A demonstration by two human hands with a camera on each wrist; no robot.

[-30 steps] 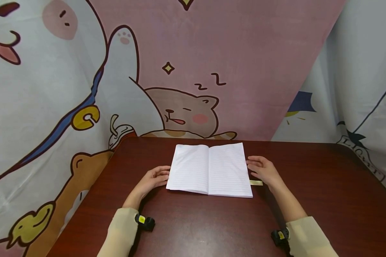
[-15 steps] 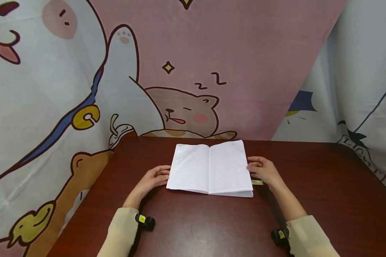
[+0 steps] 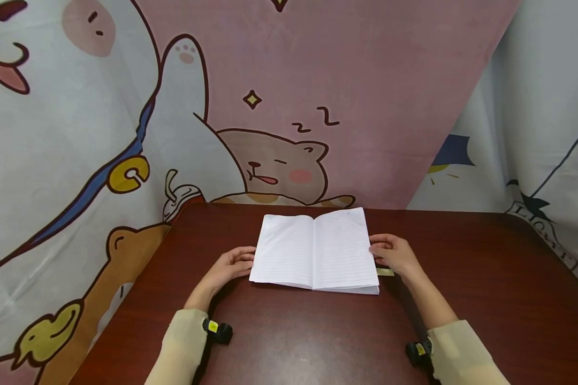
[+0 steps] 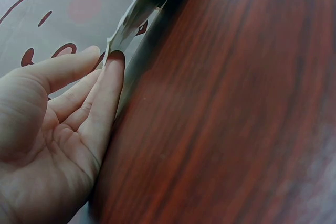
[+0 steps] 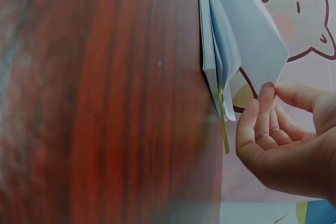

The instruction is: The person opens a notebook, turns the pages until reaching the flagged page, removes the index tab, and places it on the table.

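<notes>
An open notebook (image 3: 289,251) with white lined pages lies on the dark red-brown table. Its right-hand page (image 5: 260,30) is lifted off the stack below, its outer edge pinched between the thumb and a finger of my right hand (image 3: 396,254). At the opposite edge my left hand (image 3: 228,270) touches the notebook with fairly straight fingers. The left wrist view puts one fingertip against the edge's underside, while the thumb stands slightly apart. A yellow-green ribbon bookmark (image 3: 385,272) sticks out from the notebook's right side, below my right hand.
The wooden table (image 3: 289,337) reaches back to a hanging cloth (image 3: 390,96) printed with cartoon animals. More of this cloth hangs at the left and right sides. A small black camera is strapped at each wrist.
The right-hand page has risen at its outer edge, and a gap now shows beneath it. My right fingers have closed on that edge. My left hand stays in place.
</notes>
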